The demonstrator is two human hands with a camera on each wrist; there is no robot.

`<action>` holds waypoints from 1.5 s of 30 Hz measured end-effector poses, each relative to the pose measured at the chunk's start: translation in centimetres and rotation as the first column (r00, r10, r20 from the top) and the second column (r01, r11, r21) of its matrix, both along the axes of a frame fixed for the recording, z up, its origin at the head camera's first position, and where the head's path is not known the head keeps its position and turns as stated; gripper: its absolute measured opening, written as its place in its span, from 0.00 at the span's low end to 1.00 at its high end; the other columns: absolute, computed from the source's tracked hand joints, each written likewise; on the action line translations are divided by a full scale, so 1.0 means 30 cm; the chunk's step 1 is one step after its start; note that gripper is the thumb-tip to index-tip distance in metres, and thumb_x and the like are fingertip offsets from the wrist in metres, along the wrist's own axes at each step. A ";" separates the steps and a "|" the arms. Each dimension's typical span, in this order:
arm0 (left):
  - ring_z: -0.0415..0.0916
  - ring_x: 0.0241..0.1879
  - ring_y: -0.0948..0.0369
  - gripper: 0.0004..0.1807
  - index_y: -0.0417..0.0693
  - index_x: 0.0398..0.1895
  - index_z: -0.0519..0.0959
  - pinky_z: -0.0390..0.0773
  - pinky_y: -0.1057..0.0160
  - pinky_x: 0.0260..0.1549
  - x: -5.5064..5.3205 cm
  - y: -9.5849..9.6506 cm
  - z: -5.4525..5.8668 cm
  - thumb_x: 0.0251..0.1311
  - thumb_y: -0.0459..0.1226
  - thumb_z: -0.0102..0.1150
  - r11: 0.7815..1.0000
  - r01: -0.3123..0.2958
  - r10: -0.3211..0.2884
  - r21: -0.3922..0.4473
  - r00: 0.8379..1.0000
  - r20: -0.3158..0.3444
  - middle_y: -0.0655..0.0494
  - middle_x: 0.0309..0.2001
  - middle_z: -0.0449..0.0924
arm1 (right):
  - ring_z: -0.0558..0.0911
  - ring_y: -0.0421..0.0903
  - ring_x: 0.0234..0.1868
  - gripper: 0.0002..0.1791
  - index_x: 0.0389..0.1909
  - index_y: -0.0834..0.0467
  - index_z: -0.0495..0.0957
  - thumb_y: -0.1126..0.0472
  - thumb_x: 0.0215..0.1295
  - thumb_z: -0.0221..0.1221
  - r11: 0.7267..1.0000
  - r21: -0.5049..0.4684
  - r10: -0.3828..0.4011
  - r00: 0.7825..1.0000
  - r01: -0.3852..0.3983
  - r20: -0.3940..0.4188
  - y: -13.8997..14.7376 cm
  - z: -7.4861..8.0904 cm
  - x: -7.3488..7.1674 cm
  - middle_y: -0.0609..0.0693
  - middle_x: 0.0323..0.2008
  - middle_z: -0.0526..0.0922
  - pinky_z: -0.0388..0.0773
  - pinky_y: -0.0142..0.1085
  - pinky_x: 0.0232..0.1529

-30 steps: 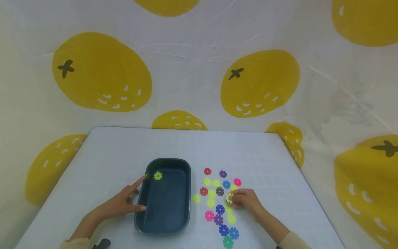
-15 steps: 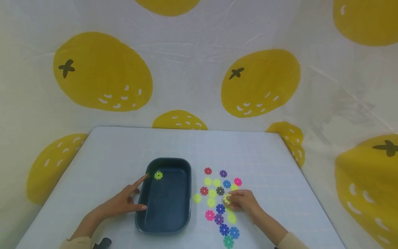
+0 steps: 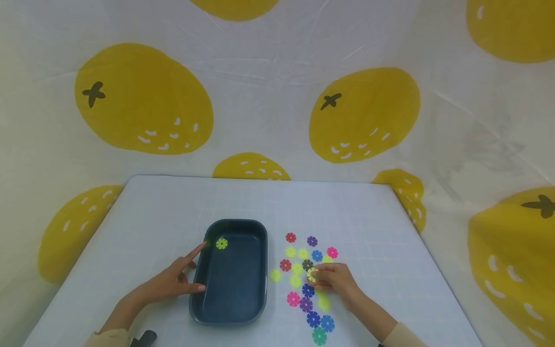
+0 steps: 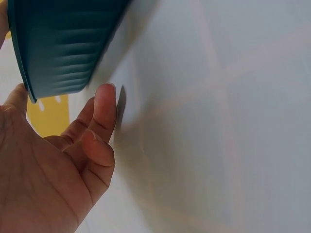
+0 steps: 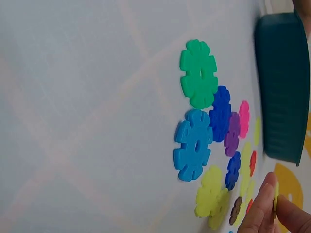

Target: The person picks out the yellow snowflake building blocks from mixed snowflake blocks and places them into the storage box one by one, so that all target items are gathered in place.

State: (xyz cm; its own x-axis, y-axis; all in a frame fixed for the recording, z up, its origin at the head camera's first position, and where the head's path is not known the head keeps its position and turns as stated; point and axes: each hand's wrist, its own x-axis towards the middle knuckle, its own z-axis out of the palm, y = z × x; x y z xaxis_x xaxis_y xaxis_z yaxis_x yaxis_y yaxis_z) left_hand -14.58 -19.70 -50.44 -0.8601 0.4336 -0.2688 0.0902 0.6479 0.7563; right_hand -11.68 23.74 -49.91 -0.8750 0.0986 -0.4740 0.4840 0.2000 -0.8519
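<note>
My right hand (image 3: 337,280) pinches a yellow notched plastic disc (image 3: 311,274) between thumb and fingers, just above the loose pieces. Edge-on in the right wrist view, that disc shows as a thin strip between the fingertips. To the left, my left hand (image 3: 169,282) touches the left rim of a dark teal rectangular tray (image 3: 230,299) with an extended index finger and thumb. Its other fingers bend loosely beside the tray wall in the left wrist view. One yellow disc (image 3: 222,243) lies inside the tray, near its far left corner.
Flower-shaped discs lie scattered right of the tray, among them a green disc (image 3: 319,336), a light blue disc (image 5: 193,145), a black disc (image 3: 307,264) and a pink disc (image 3: 293,299). The white-covered table (image 3: 173,207) meets a fruit-patterned cloth behind.
The right hand has moved a little left with the pinched yellow disc, toward the black disc. The left hand stays at the tray rim.
</note>
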 end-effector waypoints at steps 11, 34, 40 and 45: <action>0.67 0.35 0.58 0.57 0.68 0.80 0.42 0.70 0.64 0.31 -0.007 -0.009 -0.008 0.55 0.49 0.71 1.000 -0.001 0.001 0.004 1.000 0.001 0.39 0.57 0.66 | 0.89 0.50 0.40 0.24 0.54 0.70 0.79 0.59 0.62 0.68 0.999 -0.032 0.018 1.000 -0.019 -0.015 -0.029 0.005 -0.009 0.60 0.44 0.87 0.82 0.35 0.38; 0.68 0.34 0.58 0.56 0.67 0.80 0.43 0.70 0.64 0.31 -0.005 -0.006 -0.011 0.55 0.49 0.72 0.999 -0.009 0.009 0.031 1.000 -0.001 0.39 0.58 0.66 | 0.88 0.51 0.42 0.21 0.52 0.69 0.81 0.60 0.62 0.67 0.981 -0.180 0.077 0.997 -0.073 0.014 -0.133 0.078 0.011 0.60 0.44 0.87 0.82 0.34 0.39; 0.68 0.34 0.58 0.56 0.66 0.80 0.43 0.70 0.65 0.31 -0.003 -0.008 -0.013 0.55 0.49 0.71 0.999 -0.005 0.005 0.037 1.000 -0.007 0.38 0.58 0.66 | 0.88 0.51 0.42 0.21 0.54 0.69 0.80 0.60 0.64 0.66 0.980 -0.178 0.086 0.996 -0.084 0.006 -0.141 0.082 0.007 0.60 0.43 0.87 0.82 0.34 0.39; 0.68 0.34 0.58 0.56 0.66 0.80 0.43 0.71 0.65 0.31 -0.003 -0.007 -0.016 0.55 0.49 0.71 0.999 -0.005 0.006 0.032 1.000 -0.006 0.38 0.58 0.66 | 0.88 0.50 0.42 0.21 0.52 0.68 0.81 0.59 0.63 0.67 0.980 -0.177 0.090 0.996 -0.087 0.009 -0.148 0.084 0.002 0.59 0.42 0.88 0.81 0.33 0.39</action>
